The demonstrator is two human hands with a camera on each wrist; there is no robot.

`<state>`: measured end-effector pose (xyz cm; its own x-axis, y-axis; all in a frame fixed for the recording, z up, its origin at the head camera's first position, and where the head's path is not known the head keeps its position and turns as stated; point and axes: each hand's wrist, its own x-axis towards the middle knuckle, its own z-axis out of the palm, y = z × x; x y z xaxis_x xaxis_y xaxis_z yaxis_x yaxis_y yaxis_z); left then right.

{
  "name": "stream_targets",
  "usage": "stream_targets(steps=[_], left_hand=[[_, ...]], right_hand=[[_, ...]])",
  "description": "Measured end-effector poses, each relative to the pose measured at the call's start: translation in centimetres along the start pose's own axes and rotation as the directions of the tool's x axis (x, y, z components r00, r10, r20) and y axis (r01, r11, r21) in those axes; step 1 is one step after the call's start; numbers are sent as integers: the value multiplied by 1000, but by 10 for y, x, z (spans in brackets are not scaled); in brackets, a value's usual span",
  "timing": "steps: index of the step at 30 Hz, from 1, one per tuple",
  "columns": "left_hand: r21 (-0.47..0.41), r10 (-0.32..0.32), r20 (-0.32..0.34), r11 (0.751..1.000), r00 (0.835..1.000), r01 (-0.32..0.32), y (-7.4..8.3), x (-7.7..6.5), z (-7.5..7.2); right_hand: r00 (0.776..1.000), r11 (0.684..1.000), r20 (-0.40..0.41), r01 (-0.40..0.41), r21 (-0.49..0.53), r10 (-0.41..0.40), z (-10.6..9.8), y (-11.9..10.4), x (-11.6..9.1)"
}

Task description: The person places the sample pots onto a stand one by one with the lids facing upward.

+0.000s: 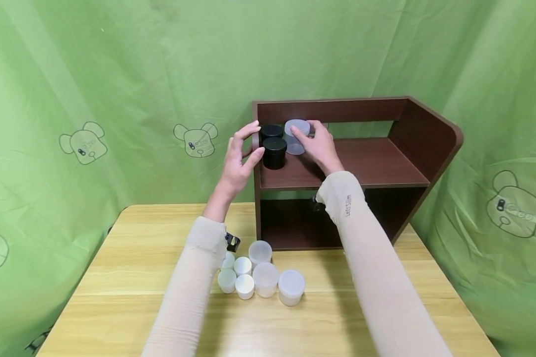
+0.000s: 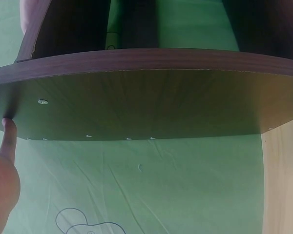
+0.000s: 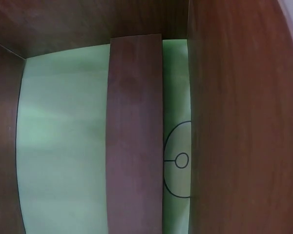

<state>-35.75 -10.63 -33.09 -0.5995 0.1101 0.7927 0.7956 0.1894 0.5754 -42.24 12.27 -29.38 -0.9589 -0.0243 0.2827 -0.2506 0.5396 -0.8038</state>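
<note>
My right hand (image 1: pixel 318 144) holds a translucent plastic jar (image 1: pixel 296 133) on the upper shelf, thumb on its near side and fingers behind its right side. My left hand (image 1: pixel 238 163) is at the left side panel (image 2: pixel 151 97) of the brown wooden shelf unit, fingers spread on both sides of it. Its thumb tip is close to the front black jar (image 1: pixel 274 153); whether they touch is unclear. Behind that jar stands another black jar (image 1: pixel 271 131), partly covered. The right wrist view shows only the shelf's inside, with a back slat (image 3: pixel 135 136).
On the wooden table (image 1: pixel 129 258), in front of the shelf unit, three larger translucent jars (image 1: pixel 291 286) stand beside several small white-lidded jars (image 1: pixel 244 286). The unit's right side panel (image 1: pixel 433 139) rises above the upper shelf. A green curtain (image 1: pixel 138 64) hangs behind.
</note>
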Motion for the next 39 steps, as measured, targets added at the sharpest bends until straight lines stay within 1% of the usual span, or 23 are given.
stream_targets(steps=[4, 7, 10, 14, 18, 23, 26, 29, 31, 34, 39], left_hand=[[-22, -4, -2, 1000, 1000, 4, 1, 0, 1], [-27, -5, -3, 1000, 1000, 5, 1, 0, 0], [-10, -7, -5, 1000, 1000, 7, 1, 1, 0], [18, -11, 0, 1000, 1000, 11, 1, 2, -2], [33, -21, 9, 999, 1000, 21, 0, 2, -3], [32, -24, 5, 999, 1000, 24, -1, 2, -4], [24, -26, 4, 999, 1000, 25, 1, 1, -4], [12, -29, 3, 1000, 1000, 29, 2, 2, -3], [2, -26, 2, 1000, 1000, 26, 3, 2, -3], [2, -19, 0, 1000, 1000, 19, 1, 2, -3], [10, -13, 3, 1000, 1000, 13, 0, 2, -3]], right_hand=[[1000, 1000, -5, -1, 0, 1, -4, -1, -3], [1000, 1000, -23, 18, 23, -17, -10, -5, -7], [998, 998, -40, 40, 43, -39, -16, -9, -12], [995, 995, -56, 84, 44, -82, -23, -10, -22], [986, 986, -56, 158, 49, -155, -27, -7, -36], [962, 962, -30, 273, 25, -273, -30, -3, -60], [949, 948, 6, 316, 23, -317, -30, -2, -79], [932, 933, 52, 355, 65, -358, -28, 1, -101], [917, 920, 84, 381, 94, -389, -26, 4, -114], [896, 905, 141, 404, 133, -421, -20, 11, -133], [867, 894, 217, 426, 139, -448, -8, 31, -162]])
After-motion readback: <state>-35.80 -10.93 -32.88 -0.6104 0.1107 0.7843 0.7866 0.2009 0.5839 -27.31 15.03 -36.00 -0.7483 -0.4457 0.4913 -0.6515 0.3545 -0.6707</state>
